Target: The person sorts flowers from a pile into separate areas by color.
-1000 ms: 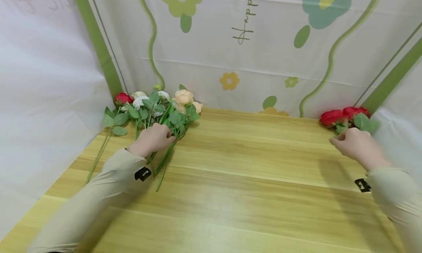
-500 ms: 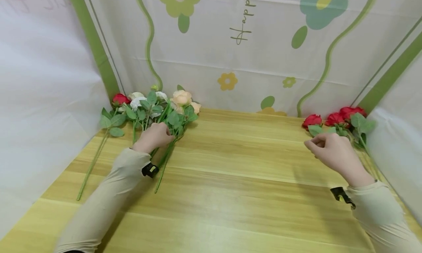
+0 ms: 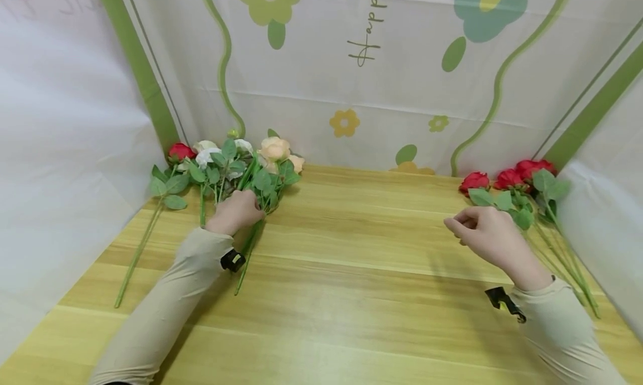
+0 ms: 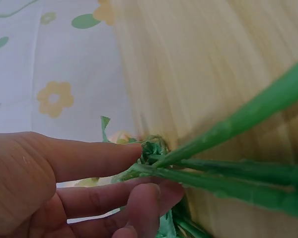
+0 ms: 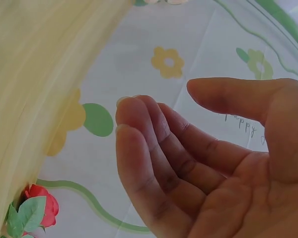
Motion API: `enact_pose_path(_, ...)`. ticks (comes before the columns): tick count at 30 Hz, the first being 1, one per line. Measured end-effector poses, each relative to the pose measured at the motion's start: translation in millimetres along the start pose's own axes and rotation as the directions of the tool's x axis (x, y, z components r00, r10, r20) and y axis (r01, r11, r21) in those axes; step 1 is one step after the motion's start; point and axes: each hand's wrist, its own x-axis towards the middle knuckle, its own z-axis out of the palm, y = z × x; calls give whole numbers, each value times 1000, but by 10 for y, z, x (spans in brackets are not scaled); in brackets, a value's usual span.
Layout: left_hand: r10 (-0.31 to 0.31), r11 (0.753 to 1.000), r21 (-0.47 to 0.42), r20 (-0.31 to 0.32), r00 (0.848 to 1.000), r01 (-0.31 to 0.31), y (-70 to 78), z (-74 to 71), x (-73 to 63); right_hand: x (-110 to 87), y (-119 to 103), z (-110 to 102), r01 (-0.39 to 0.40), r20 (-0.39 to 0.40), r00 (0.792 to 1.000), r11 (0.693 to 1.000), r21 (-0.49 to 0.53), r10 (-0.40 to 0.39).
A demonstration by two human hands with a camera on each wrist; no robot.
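Observation:
In the head view my left hand (image 3: 236,212) is at the stems of the peach roses (image 3: 274,149), at the back left of the table. The left wrist view shows my thumb and fingers pinching several green flower stems (image 4: 218,181) near their leaves. My right hand (image 3: 489,237) is raised over the table, front-left of the red roses (image 3: 534,170). Its fingers (image 5: 164,148) are loosely curved, thumb apart, with nothing between them. White flowers (image 3: 206,157) lie beside the peach ones, partly behind my left hand and the leaves.
A single red rose (image 3: 182,152) lies farthest left, its stem pointing toward the front. The wooden table (image 3: 341,273) ends at a printed fabric backdrop (image 3: 301,78). White cloth (image 3: 65,128) hangs along the left side, and more stands at the right.
My right hand has drawn left and nearer me, away from the red roses. Those roses now lie more spread out, one farther left, with their stems uncovered. My left hand stays at the stems.

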Motion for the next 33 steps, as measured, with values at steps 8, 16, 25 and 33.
enact_pose_path(8, 21, 1000, 3, -19, 1000, -21, -9, 50, 14, -2, -43, 44, -2, 22, 1000, 1000, 16, 2)
enact_pose_path(16, 30, 999, 39, -77, 997, -27, 32, 26, -25, 14, -79, 133, 13, 51, 999, 999, 39, -15)
enact_pose_path(25, 103, 993, -30, -206, 973, -112, 176, -38, -117, 28, -98, 197, 23, 79, 997, 998, 58, -27)
enact_pose_path(33, 184, 957, -144, -374, 909, -253, 313, -53, -169, 19, -130, 214, 34, 73, 997, 998, 51, -38)
